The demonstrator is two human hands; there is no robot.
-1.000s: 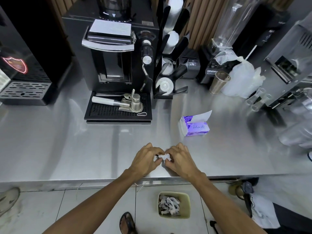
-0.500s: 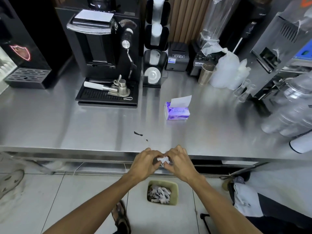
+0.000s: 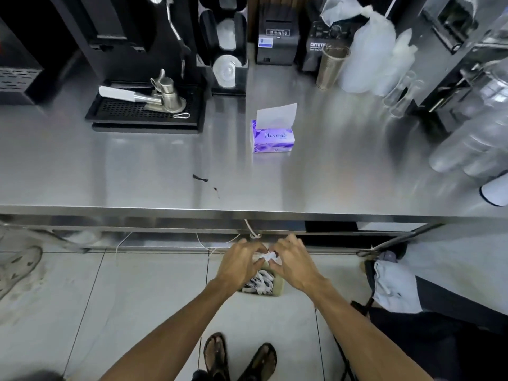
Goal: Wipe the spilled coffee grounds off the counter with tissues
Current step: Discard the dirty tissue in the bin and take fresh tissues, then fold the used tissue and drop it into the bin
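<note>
partway done: coffee grounds (image 3: pixel 200 177) left on counter (image 3: pixel 110 174)
our left hand (image 3: pixel 242 259) and right hand (image 3: pixel 294 264) both pinch one crumpled tissue wad (image 3: pixel 268 255) above the floor bin (image 3: pixel 278 289), which holds other used tissues. the grounds, a dark smear and specks, lie near the steel counter's front edge, so we judge another pass is due. tissue box (image 3: pixel 272 137) stands behind them; tiled floor

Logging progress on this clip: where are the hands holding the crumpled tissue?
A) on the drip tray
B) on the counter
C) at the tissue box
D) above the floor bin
D: left hand and right hand pinch the crumpled tissue over the bin, below the counter edge.
</note>
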